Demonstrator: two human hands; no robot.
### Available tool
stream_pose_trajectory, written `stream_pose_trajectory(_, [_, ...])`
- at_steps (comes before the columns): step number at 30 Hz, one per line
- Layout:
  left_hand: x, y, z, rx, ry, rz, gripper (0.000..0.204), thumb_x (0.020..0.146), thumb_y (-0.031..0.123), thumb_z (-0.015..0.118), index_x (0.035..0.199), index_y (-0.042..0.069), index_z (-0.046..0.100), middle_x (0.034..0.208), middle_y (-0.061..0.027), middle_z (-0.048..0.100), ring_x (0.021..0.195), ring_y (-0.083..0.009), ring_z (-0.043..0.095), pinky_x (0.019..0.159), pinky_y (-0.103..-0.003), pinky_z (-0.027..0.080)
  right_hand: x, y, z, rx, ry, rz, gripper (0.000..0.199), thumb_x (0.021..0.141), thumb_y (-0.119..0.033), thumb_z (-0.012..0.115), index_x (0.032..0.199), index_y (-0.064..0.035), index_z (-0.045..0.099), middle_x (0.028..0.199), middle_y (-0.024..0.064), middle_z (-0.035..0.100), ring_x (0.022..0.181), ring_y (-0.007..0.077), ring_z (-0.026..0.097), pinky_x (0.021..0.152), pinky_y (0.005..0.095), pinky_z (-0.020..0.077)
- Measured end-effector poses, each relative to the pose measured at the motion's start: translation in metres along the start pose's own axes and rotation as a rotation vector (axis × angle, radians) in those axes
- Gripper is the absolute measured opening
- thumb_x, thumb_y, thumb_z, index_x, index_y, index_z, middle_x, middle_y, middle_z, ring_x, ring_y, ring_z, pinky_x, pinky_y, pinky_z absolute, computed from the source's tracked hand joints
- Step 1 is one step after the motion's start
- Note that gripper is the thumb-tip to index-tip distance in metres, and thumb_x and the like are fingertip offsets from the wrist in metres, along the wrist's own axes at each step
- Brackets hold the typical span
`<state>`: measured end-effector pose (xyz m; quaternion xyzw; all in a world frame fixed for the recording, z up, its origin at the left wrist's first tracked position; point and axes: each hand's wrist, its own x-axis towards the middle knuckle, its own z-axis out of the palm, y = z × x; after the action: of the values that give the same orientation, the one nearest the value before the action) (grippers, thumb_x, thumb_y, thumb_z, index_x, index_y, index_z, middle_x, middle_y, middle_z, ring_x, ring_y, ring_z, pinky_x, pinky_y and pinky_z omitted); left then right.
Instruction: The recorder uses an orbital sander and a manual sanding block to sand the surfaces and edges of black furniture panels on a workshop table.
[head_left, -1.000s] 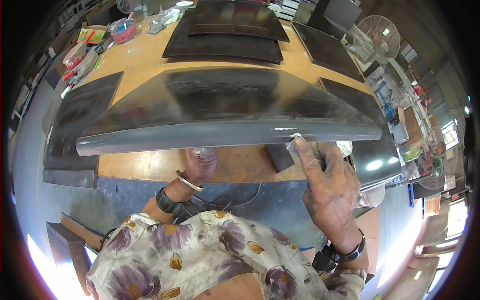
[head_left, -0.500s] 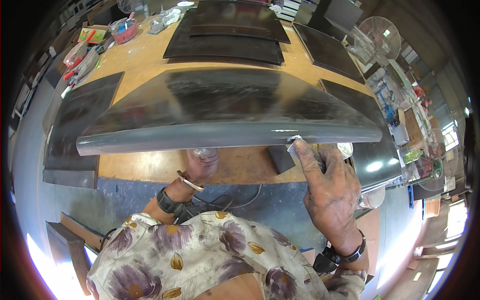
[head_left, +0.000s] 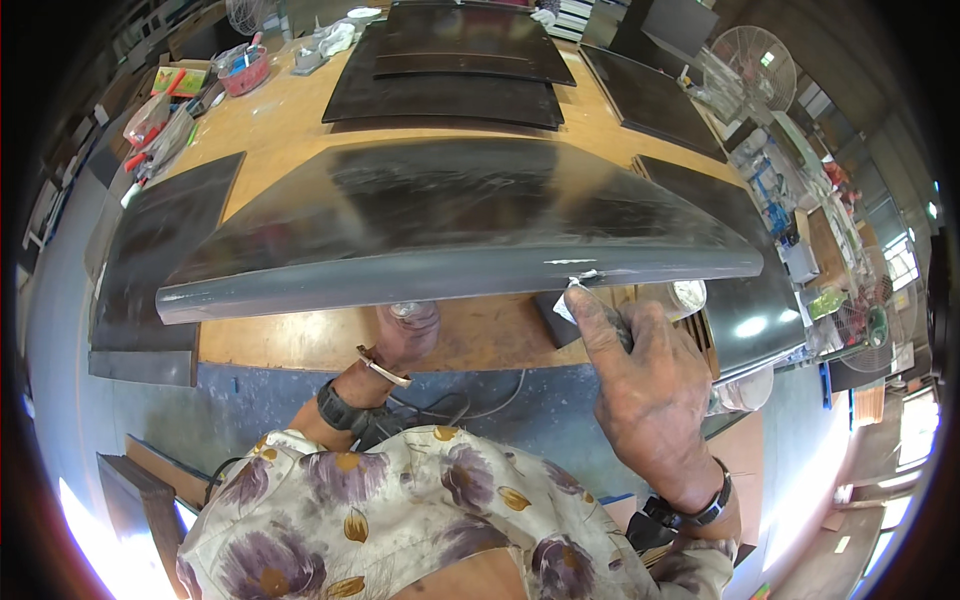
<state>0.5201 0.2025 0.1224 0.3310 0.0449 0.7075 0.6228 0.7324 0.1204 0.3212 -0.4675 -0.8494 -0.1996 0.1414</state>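
A long dark panel (head_left: 450, 205) lies across the middle, its rounded grey front edge facing me. White paste (head_left: 585, 275) marks that edge right of centre. My right hand (head_left: 650, 375) is closed on a small pale scraper (head_left: 565, 307), which sits just below the paste, forefinger extended along it. Whether the scraper touches the edge is hard to tell. Below the panel's front edge, left of centre, my left hand (head_left: 408, 335) is curled, with something whitish and shiny (head_left: 405, 310) at its top. The panel partly hides its fingers.
Dark panels lie on the wooden table (head_left: 285, 340) at the left (head_left: 165, 250), the right (head_left: 740, 290) and stacked at the back (head_left: 450, 95). A dark block (head_left: 560, 320) and an open tin (head_left: 688, 295) stand near my right hand. A pink tub (head_left: 243, 75) sits far left.
My right hand and the scraper have moved a little left and down from the paste. The white mark on the edge has changed shape. My left hand stays nearly in place.
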Motion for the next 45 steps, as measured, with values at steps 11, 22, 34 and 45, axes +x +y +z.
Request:
stream_pose_trajectory(11, [-0.001, 0.002, -0.019, -0.391, -0.247, -0.199, 0.026, 0.095, 0.031, 0.039, 0.102, 0.01, 0.053, 0.097, 0.0006, 0.057, 0.089, -0.0111, 0.055, 0.078, -0.023, 0.045, 0.004, 0.002, 0.002, 0.05, -0.024, -0.081, 0.045, 0.073, -0.003, 0.056, 0.118, -0.0104, 0.057, 0.085, 0.0111, 0.051, 0.07, 0.0232, 0.057, 0.06, 0.0347, 0.0469])
stream_pose_trajectory(22, [-0.006, -0.001, -0.025, 0.175, 0.047, 0.015, 0.025, 0.093, 0.032, 0.042, 0.097, 0.011, 0.055, 0.093, 0.0002, 0.059, 0.087, -0.0129, 0.056, 0.081, -0.027, 0.045, 0.005, -0.005, -0.006, -0.01, -0.039, 0.054, 0.058, 0.065, 0.008, 0.056, 0.119, -0.0146, 0.057, 0.082, 0.0092, 0.052, 0.068, 0.0248, 0.056, 0.058, 0.0362, 0.0451])
stream_pose_trajectory(34, [-0.004, 0.002, -0.032, -0.36, -0.076, -0.211, 0.033, 0.094, 0.04, 0.039, 0.098, 0.011, 0.054, 0.091, 0.001, 0.059, 0.082, -0.0115, 0.056, 0.073, -0.024, 0.047, 0.007, -0.007, -0.005, -0.072, -0.016, -0.013, 0.042, 0.076, -0.007, 0.054, 0.118, -0.01, 0.057, 0.083, 0.0104, 0.053, 0.069, 0.0225, 0.057, 0.058, 0.0324, 0.045])
stream_pose_trajectory(45, [0.01, 0.01, -0.015, 0.077, -0.044, 0.084, 0.021, 0.092, 0.035, 0.046, 0.098, 0.017, 0.057, 0.104, 0.0053, 0.058, 0.102, -0.0111, 0.051, 0.097, -0.032, 0.035, 0.008, -0.013, -0.002, -0.034, 0.064, 0.001, 0.044, 0.076, -0.007, 0.054, 0.119, -0.0114, 0.056, 0.081, 0.0095, 0.051, 0.068, 0.0219, 0.056, 0.057, 0.0332, 0.0447])
